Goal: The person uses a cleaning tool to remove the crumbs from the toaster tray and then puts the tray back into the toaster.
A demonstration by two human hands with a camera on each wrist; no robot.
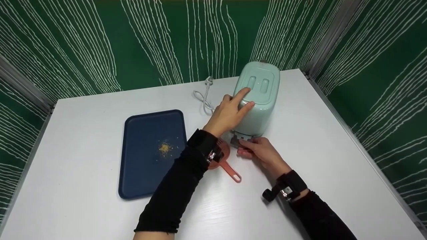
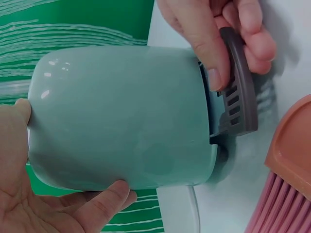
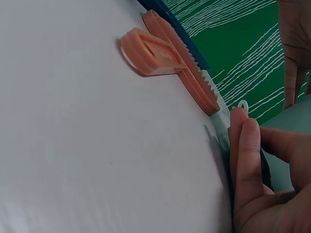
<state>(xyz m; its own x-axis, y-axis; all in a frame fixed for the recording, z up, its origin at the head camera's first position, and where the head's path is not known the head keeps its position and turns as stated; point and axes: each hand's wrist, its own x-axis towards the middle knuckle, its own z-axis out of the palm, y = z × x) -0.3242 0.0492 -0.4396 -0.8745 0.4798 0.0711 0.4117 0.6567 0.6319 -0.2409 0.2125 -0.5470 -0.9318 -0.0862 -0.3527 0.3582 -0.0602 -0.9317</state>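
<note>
A mint-green toaster (image 1: 257,116) stands on the white table, a lid with two oval recesses on its top. My left hand (image 1: 227,115) rests on its top and side, fingers spread over the rounded edge. At the near end, low down, the crumb tray (image 2: 243,104) shows its dark grey slotted front, sticking out a little from the body. My right hand (image 1: 263,153) pinches this front between thumb and fingers. In the left wrist view, a gap shows between tray front and toaster body. The rest of the tray is hidden inside.
An orange brush (image 1: 231,170) with a handle and pink bristles lies close to the toaster, partly behind my left forearm. Left of it is a dark blue tray (image 1: 143,133) with yellowish crumbs (image 1: 164,148). A white cord with plug (image 1: 206,93) lies behind. Green walls border the table.
</note>
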